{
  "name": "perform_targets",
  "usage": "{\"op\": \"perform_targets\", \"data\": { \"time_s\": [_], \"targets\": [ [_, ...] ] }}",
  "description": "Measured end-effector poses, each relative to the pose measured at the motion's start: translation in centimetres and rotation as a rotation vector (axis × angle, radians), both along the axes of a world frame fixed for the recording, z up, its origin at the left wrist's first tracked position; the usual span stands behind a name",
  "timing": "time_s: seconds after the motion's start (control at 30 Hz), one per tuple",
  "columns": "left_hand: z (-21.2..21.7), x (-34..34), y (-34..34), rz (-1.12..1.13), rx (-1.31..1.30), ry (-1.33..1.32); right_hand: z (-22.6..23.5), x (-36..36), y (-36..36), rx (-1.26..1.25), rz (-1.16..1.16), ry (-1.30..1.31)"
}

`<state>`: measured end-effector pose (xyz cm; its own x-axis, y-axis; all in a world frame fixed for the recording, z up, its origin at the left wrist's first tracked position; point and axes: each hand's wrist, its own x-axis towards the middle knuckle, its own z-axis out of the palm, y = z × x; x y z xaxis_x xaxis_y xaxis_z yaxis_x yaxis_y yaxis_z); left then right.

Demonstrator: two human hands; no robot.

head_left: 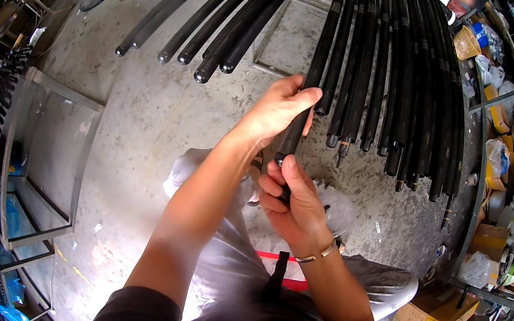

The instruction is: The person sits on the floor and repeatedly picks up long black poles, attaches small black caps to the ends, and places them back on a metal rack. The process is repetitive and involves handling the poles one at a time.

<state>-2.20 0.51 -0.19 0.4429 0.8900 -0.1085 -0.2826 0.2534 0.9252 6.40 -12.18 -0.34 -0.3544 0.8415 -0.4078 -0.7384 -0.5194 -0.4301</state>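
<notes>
Both hands [291, 197] on smooth black tube [312, 81]

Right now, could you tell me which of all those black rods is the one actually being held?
It is the black rod gripped by the left hand, its lower end in the right hand; the other rods lie untouched on the concrete floor.

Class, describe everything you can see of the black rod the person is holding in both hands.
The black rod is a long, slim, glossy tube, seemingly carbon or plastic, running down from the picture's top. The left hand wraps its shaft; the right hand pinches its lower end. It hangs above the concrete floor, beside many similar rods.
</notes>
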Motion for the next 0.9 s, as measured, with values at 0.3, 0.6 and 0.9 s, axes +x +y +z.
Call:
{"op": "perform_targets", "data": {
  "time_s": [0.3, 0.6, 0.9],
  "targets": [
    [0.14, 0.04, -0.20, 0.002, -0.015, 0.022, 0.11, 0.16, -0.42, -0.049, 0.009, 0.135],
    [-0.17, -0.07, -0.09, 0.001, -0.002, -0.003, 0.11, 0.25, -0.27, -0.085, -0.001, 0.301],
    [-0.08, -0.14, -0.11, 0.007, -0.017, -0.026, 0.45, 0.66, 0.01, -0.090, 0.030, 0.252]
  ]
}}
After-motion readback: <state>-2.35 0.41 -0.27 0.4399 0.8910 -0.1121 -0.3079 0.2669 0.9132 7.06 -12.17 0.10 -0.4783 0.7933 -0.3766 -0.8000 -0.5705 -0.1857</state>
